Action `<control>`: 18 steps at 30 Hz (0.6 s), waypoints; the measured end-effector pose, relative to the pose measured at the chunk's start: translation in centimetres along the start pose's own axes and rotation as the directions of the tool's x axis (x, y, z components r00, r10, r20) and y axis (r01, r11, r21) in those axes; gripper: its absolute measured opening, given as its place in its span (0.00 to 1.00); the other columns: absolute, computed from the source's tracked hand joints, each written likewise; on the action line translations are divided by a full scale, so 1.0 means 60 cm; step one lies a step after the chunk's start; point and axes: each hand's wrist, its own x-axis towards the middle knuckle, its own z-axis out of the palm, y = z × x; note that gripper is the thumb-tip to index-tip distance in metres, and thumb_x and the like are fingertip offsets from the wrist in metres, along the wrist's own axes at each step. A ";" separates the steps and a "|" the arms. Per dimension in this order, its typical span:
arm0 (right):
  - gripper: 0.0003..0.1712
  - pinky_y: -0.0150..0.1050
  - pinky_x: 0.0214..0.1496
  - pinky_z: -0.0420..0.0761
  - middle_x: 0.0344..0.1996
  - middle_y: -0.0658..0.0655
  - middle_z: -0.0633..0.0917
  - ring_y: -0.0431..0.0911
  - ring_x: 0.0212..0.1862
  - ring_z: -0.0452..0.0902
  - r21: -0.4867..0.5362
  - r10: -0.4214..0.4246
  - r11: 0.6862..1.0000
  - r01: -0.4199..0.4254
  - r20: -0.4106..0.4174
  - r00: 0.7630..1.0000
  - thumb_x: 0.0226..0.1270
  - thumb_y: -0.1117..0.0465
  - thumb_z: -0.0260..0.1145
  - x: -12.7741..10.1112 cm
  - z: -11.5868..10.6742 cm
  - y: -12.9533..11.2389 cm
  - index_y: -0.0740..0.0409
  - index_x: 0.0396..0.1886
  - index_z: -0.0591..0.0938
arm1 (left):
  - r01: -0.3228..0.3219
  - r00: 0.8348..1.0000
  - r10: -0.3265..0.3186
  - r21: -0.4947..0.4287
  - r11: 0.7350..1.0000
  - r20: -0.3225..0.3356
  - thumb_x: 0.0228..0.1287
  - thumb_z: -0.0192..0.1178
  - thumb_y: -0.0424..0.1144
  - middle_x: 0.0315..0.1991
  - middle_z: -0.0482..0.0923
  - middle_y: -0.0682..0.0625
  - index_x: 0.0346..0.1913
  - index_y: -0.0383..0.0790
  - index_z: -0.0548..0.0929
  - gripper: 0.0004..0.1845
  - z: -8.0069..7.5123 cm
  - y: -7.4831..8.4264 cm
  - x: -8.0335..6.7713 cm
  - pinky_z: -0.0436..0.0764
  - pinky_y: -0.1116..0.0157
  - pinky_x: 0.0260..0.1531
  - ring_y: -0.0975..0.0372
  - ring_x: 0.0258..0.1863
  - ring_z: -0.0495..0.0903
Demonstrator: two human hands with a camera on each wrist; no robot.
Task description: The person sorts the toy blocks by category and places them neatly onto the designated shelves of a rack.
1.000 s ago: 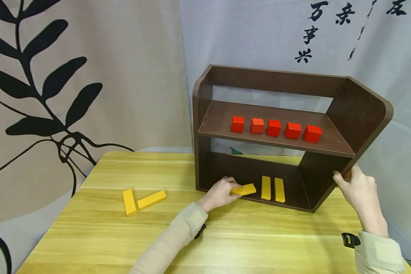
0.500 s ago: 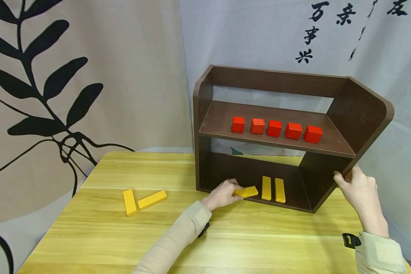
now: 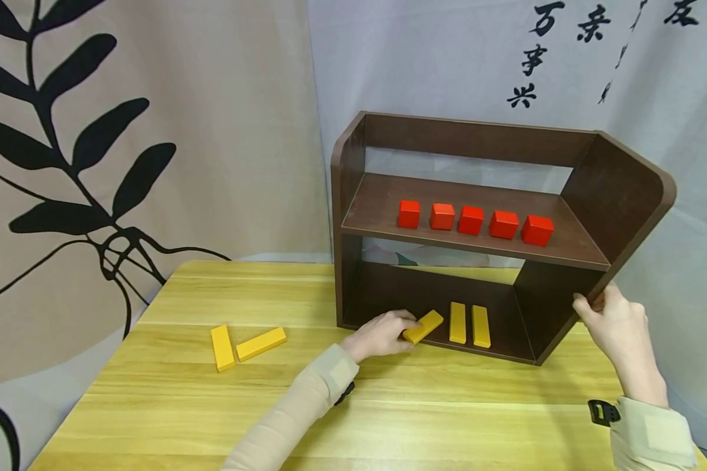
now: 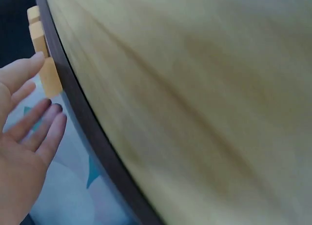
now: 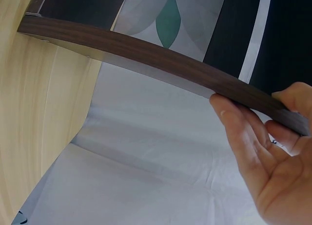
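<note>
A dark brown two-level shelf [image 3: 477, 140] stands on the wooden table [image 3: 448, 418]. My left hand [image 3: 389, 330] reaches into its lower level and touches a yellow block [image 3: 424, 326] that lies at an angle. In the left wrist view that hand's [image 4: 29, 103] fingers are straight beside the block [image 4: 48, 76]. Two more yellow blocks [image 3: 457, 322] [image 3: 480, 326] lie side by side just right of it. My right hand [image 3: 609, 314] grips the edge of the shelf's right side panel [image 5: 146, 49], thumb on one face and fingers behind.
Several red cubes [image 3: 471, 220] sit in a row on the upper level. Two loose yellow blocks [image 3: 222, 347] [image 3: 262, 343] lie on the table to the left of the shelf. Printed curtains hang close behind the table.
The yellow block under my left hand has turned, its far end swinging toward the back of the shelf, nearer in line with the two beside it. The right hand has stayed put.
</note>
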 end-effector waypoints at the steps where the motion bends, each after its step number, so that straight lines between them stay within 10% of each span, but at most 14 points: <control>1: 0.14 0.37 0.21 0.63 0.22 0.64 0.81 0.53 0.23 0.72 0.000 0.001 1.000 -0.001 0.001 1.000 0.66 0.55 0.56 0.000 0.000 0.000 0.64 0.32 0.72 | -0.027 1.000 0.027 0.051 0.998 0.007 0.62 0.63 0.44 0.60 0.76 0.49 0.59 0.45 0.79 0.22 -0.003 0.000 -0.002 0.77 0.70 0.56 0.61 0.57 0.77; 6: 0.15 0.37 0.21 0.63 0.22 0.64 0.81 0.54 0.23 0.72 0.001 0.003 1.000 -0.003 0.003 1.000 0.66 0.55 0.56 0.000 -0.002 -0.001 0.64 0.32 0.72 | -0.134 0.990 0.120 0.266 0.955 0.068 0.64 0.61 0.45 0.64 0.74 0.54 0.60 0.50 0.78 0.21 -0.011 0.000 -0.015 0.72 0.67 0.63 0.63 0.64 0.72; 18: 0.14 0.37 0.21 0.63 0.22 0.64 0.81 0.56 0.23 0.73 0.005 -0.009 1.000 0.009 -0.010 1.000 0.65 0.55 0.56 -0.001 -0.002 -0.002 0.64 0.31 0.72 | -0.171 0.984 0.135 0.407 0.898 0.116 0.65 0.58 0.48 0.69 0.67 0.51 0.66 0.48 0.69 0.27 0.002 0.013 -0.019 0.72 0.63 0.64 0.61 0.67 0.69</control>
